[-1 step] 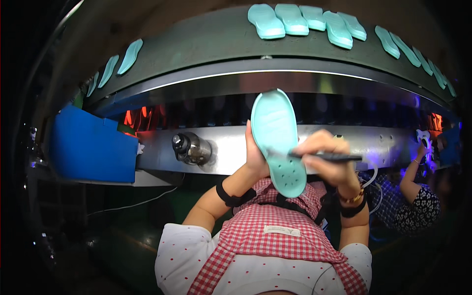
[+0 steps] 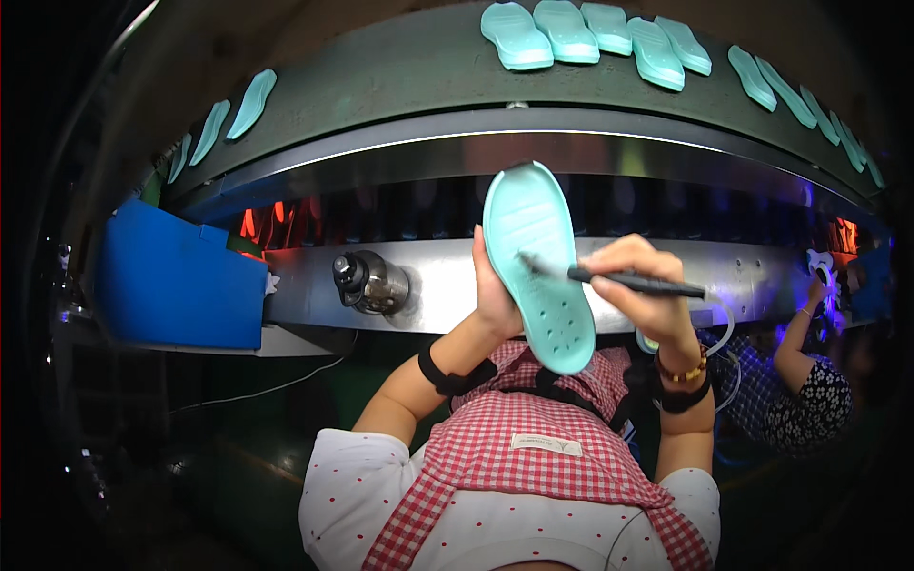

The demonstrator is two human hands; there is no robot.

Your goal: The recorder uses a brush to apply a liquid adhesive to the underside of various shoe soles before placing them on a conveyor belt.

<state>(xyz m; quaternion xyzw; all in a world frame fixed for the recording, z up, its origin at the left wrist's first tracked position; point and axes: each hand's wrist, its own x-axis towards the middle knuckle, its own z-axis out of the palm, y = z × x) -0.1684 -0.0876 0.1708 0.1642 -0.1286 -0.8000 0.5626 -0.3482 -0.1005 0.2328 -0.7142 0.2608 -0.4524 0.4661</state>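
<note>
A mint-green shoe sole (image 2: 535,205) with several small holes toward its near end is held upright in front of my body. My left hand (image 2: 493,290) is closed round its left edge, the thumb along the side and the other fingers hidden behind. Pinched in my right hand (image 2: 657,305) is a slim brush (image 2: 687,288) with a black handle. Its blurred dark tip lies over the middle of the sole's inner face, above the holes. A pale hose (image 2: 731,319) curves near the handle's rear end.
Beyond a metal ledge (image 2: 438,285), more mint-green soles (image 2: 515,38) lie on a dark belt (image 2: 400,81). A clear bottle (image 2: 386,285) with a black lid stands on the ledge. At left is a blue bin (image 2: 181,276); at right, another person's arm (image 2: 800,333).
The brush tip has shifted left and up across the sole, with my right hand slightly higher. The sole has risen a little in my left hand.
</note>
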